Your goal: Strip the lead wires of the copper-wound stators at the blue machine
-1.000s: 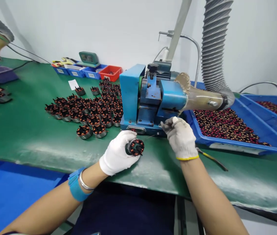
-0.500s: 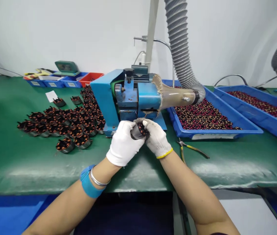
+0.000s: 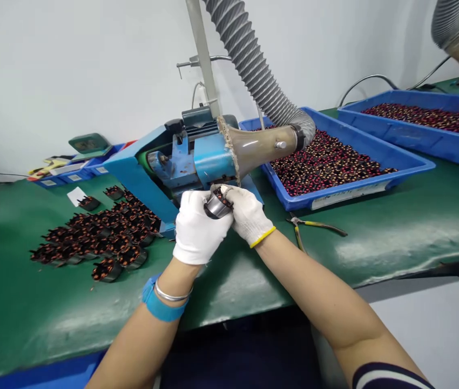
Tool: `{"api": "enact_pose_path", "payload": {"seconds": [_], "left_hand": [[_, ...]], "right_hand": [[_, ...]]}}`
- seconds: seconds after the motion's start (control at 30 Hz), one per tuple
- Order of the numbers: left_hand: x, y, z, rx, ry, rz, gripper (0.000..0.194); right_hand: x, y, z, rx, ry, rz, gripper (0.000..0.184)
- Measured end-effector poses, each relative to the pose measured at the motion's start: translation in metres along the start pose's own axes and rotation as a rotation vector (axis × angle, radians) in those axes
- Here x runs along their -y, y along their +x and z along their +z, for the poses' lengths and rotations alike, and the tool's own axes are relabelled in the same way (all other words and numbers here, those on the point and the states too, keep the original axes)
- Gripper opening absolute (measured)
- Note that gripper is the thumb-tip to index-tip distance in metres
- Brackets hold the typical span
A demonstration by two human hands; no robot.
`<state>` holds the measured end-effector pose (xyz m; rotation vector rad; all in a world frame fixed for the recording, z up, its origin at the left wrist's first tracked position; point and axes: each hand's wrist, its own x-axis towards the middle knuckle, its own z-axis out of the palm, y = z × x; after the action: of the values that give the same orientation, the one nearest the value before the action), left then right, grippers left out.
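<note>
Between both gloved hands is a motor stator [image 3: 218,206], a dark metal ring with copper windings and black prongs, tilted in front of the blue machine [image 3: 181,170]. My left hand [image 3: 198,227], in a white glove, wraps round its left side and underside. My right hand [image 3: 249,212], in a knitted glove with a yellow cuff, pinches the stator's upper right edge. What the right fingertips hold besides the stator is too small to make out. To the left, several similar stators [image 3: 106,232] stand grouped on the green table.
A grey hose [image 3: 254,62] joins the machine's clear funnel [image 3: 262,148]. Blue trays [image 3: 410,165] of small dark red and tan parts stand at the right. Yellow-handled pliers [image 3: 314,223] lie in front of them. Small blue bins [image 3: 67,175] stand at the back left.
The view has tilted and shifted, so the machine and trays appear turned. Both hands still hold the stator by the machine, and its metal side now faces more toward me.
</note>
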<state>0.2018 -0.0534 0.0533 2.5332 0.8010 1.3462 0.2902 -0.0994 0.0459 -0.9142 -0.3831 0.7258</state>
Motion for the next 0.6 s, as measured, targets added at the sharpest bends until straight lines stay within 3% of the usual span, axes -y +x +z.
{"api": "enact_pose_path", "payload": {"seconds": [0.3, 0.6], "left_hand": [[-0.0040, 0.0023, 0.0020, 0.019, -0.071, -0.047, 0.031], [-0.0098, 0.0028, 0.0049, 0.020, -0.081, -0.109, 0.029]], "right_hand": [[0.0031, 0.0008, 0.0022, -0.089, 0.025, -0.016, 0.013], [0.0000, 0.0014, 0.0015, -0.079, 0.026, -0.049, 0.013]]}}
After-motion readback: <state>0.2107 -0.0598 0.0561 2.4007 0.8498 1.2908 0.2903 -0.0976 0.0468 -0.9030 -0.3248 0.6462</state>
